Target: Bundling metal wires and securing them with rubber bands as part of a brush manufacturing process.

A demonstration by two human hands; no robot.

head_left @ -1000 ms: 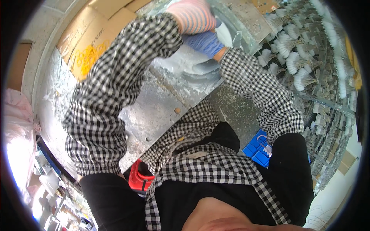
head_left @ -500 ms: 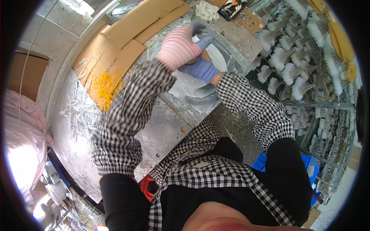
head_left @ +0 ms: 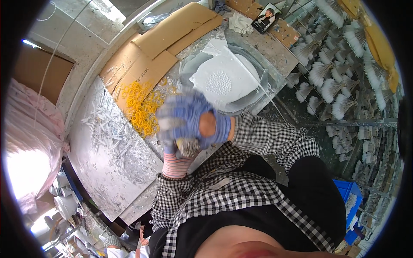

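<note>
A bundle of pale grey-brown bristles [head_left: 189,147] shows its round tuft end between my two hands, over the near edge of the metal-topped bench. My left hand [head_left: 174,161], in a pink-striped glove, is closed around the bundle from below. My right hand [head_left: 185,117], in a blue glove with a hole that bares skin, lies over the bundle and hides the rest of it. Motion smears the right hand's fingers. Beyond them lies a round dish of white paste [head_left: 200,79] with a dimpled patch, crossed by a thin straight rod [head_left: 247,69].
Yellow rubber bands [head_left: 144,116] lie heaped left of my hands, partly on flat cardboard [head_left: 129,64]. Thin clear strips [head_left: 109,127] are scattered farther left. A rack at the right bears white fan-shaped bristle bundles [head_left: 320,69]. A blue crate [head_left: 346,195] stands low at the right.
Both hands have come back from over the dish toward my body, the right now above the left. The dish's paste and the rod have come into sight, and the view has shifted slightly.
</note>
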